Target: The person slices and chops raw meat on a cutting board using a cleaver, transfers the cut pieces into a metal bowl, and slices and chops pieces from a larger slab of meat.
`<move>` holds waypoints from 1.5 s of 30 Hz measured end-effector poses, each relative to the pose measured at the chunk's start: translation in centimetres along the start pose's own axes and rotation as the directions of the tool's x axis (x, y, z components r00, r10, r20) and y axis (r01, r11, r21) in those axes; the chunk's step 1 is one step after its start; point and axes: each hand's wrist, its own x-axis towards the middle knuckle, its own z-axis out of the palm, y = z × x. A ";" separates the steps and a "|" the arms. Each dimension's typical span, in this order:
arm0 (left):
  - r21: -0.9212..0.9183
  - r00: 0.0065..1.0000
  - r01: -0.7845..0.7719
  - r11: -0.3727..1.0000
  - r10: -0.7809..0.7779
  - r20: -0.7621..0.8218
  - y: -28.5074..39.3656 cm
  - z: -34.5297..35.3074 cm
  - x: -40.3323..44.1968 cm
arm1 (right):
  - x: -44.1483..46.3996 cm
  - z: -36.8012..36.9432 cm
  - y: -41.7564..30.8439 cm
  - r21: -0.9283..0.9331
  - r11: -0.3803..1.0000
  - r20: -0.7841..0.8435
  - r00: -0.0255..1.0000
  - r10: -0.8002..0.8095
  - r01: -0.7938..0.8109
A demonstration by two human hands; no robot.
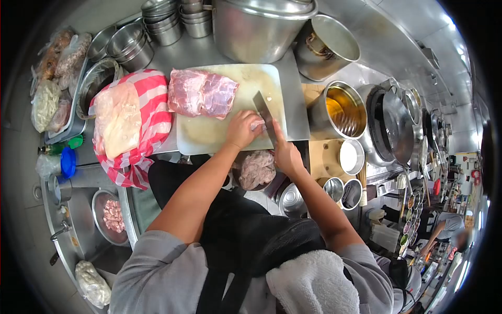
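Note:
My right hand (287,153) grips a knife (263,109), its broad blade angled up and left over the right part of a white cutting board (204,137). Just left of the blade, the curled fingers of my left hand (244,129) press on a small pale piece of meat (257,124), mostly hidden by them. A large slab of raw pink meat (203,93) lies on the board's left side, partly over its edge. Below the board, near my waist, a mass of greyish-pink meat (257,170) sits in a container whose rim is largely hidden.
Pale slabs of fat or skin (117,119) rest on a red-striped plastic bag (155,110) at left. A big lidded pot (256,31) stands behind the board. To the right is a pot of oil (342,111). A bowl of cut meat (113,214) sits in the sink.

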 end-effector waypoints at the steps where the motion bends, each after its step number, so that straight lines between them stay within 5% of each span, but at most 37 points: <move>1: 0.007 1.000 -0.016 1.000 0.016 0.002 0.2 0.2 -0.2 | 1.4 0.0 0.3 -0.008 1.000 -0.016 1.000 -0.002 0.002; 6: -0.080 0.997 -0.053 0.995 0.057 0.053 0.6 -1.2 -1.0 | 7.3 -1.3 -1.4 -0.135 0.991 -0.056 0.998 -0.022 0.015; 11: -0.100 0.997 0.017 0.995 -0.024 -0.076 1.3 -2.5 -1.6 | 4.7 -2.5 -1.6 -0.062 0.998 -0.115 0.993 -0.010 0.003; 14: -0.056 1.000 -0.004 0.998 0.003 -0.011 -0.2 -1.5 -1.8 | 2.1 -3.3 -1.2 -0.024 0.997 -0.153 0.986 -0.073 0.070; 23: -0.115 0.999 0.040 0.993 -0.036 0.034 -0.6 -1.2 -1.7 | -1.0 -2.6 1.7 -0.217 0.973 0.037 0.996 -0.075 0.082; 25: -0.075 0.999 0.038 0.996 -0.037 0.019 -0.5 -1.0 -1.2 | -3.8 -4.5 1.9 -0.258 0.966 0.192 0.978 0.082 -0.030; 29: -0.044 0.996 0.082 0.996 -0.083 -0.014 -0.3 -0.8 -1.7 | -8.1 -5.3 3.0 -0.240 0.967 0.200 0.971 0.128 -0.079; 36: -0.102 0.998 -0.052 0.993 0.057 0.040 -0.5 -0.7 -1.9 | -6.4 -5.3 3.1 -0.186 0.983 0.101 0.994 0.027 -0.008; 45: -0.126 1.000 -0.006 0.992 0.005 -0.002 0.4 -1.4 -2.8 | -6.5 -7.8 -1.2 -0.074 0.994 -0.086 0.993 -0.082 0.075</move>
